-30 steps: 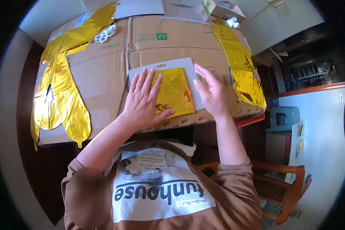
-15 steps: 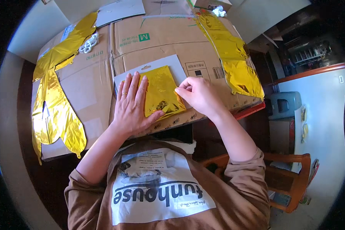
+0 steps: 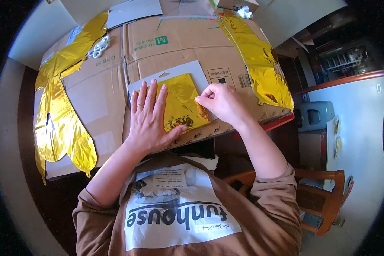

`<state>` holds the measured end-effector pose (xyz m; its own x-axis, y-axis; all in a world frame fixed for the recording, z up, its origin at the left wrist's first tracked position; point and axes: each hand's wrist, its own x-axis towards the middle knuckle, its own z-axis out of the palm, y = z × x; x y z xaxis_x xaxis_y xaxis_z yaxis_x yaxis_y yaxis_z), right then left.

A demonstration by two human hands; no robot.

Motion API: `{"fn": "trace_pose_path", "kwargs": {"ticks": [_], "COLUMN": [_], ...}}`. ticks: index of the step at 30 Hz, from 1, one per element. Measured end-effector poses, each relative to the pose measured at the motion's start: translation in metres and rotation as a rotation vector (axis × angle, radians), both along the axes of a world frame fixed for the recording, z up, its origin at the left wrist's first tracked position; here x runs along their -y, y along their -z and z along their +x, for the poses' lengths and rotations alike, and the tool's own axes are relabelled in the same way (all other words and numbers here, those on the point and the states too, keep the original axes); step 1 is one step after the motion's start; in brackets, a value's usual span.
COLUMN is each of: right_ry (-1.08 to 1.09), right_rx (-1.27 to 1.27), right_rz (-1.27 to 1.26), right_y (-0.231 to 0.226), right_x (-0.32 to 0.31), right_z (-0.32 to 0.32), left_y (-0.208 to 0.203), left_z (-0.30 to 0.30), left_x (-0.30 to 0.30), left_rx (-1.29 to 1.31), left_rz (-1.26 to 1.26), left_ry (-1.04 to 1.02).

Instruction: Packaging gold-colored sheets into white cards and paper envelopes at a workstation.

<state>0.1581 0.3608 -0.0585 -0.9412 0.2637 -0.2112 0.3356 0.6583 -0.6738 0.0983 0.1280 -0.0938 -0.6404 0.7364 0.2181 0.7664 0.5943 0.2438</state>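
Note:
A folded gold foil balloon [image 3: 181, 100] lies on a white card [image 3: 187, 69] with a hanging slot, near the front edge of the cardboard-covered table. My left hand [image 3: 149, 115] rests flat over the left side of the foil, fingers stretched out and thumb spread along its lower edge. At the right edge of the foil, my right hand [image 3: 224, 102] is closed in a pinch on the balloon's corner, which is bent up a little. The fingers of that hand curl inward, so part of the pinched foil is hidden.
Flat gold foil balloons lie along the table's left side [image 3: 70, 128] and right side [image 3: 260, 64]. White plastic rings [image 3: 99, 47] sit by the left one. A crumpled white piece [image 3: 245, 12] and a grey-white sheet [image 3: 134, 12] are at the back. A wooden chair [image 3: 324, 200] stands right.
The foil's right corner is lifted slightly more in my right hand's pinch. My left hand stays pressed on the foil, and the view has shifted a little.

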Motion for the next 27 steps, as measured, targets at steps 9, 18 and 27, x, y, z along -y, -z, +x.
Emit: {"fn": "trace_pose_path", "kwargs": {"ticks": [9, 18, 27], "right_ry": [-0.046, -0.017, -0.174], "right_rx": [0.057, -0.456, -0.624], "right_rz": [0.048, 0.387, 0.718], "right_y": [-0.003, 0.005, 0.044], "right_x": [-0.003, 0.039, 0.043], "right_z": [-0.007, 0.05, 0.066], "left_y": [0.002, 0.002, 0.003], "left_z": [-0.001, 0.0, 0.0], "left_x": [-0.001, -0.001, -0.001], "left_rx": [0.019, 0.014, 0.008], "left_rz": [0.006, -0.016, -0.024], "left_ry": [-0.01, -0.008, -0.001]}}
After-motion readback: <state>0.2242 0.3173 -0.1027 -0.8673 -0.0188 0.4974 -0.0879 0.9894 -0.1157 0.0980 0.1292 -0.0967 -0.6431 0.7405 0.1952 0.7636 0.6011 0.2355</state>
